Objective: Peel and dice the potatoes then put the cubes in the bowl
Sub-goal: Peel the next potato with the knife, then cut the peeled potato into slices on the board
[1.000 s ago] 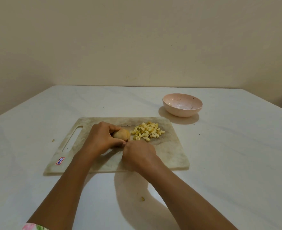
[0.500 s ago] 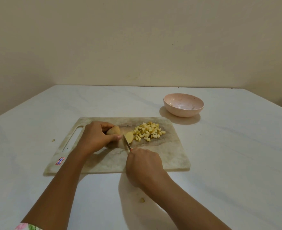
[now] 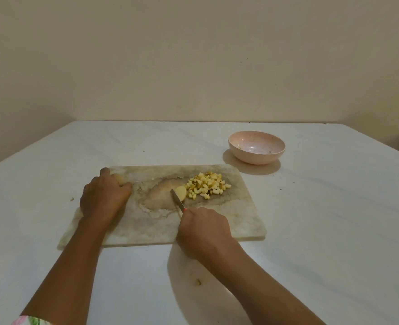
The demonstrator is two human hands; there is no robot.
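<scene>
Left hand [image 3: 104, 198] at 9 o'clock on board [image 3: 236, 214], fingers curled over potato chunk [image 3: 118, 180]. Right hand [image 3: 203, 231] at 5 o'clock, fingers wrapped round knife [image 3: 176, 200]; blade against potato slice [image 3: 181, 192]. Cubes [image 3: 206, 186] touching slice, 3 o'clock side. Bowl [image 3: 256, 158] 1 o'clock off board.

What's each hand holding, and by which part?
Right hand grips the small silver-bladed knife by its handle, mostly hidden in the fist. Left hand curls over a tan potato piece, covering most of it.

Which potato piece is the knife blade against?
The pale half lying free beside the diced cubes; the knife lies along its left side. The other piece is under the left hand at the board's left end.
</scene>
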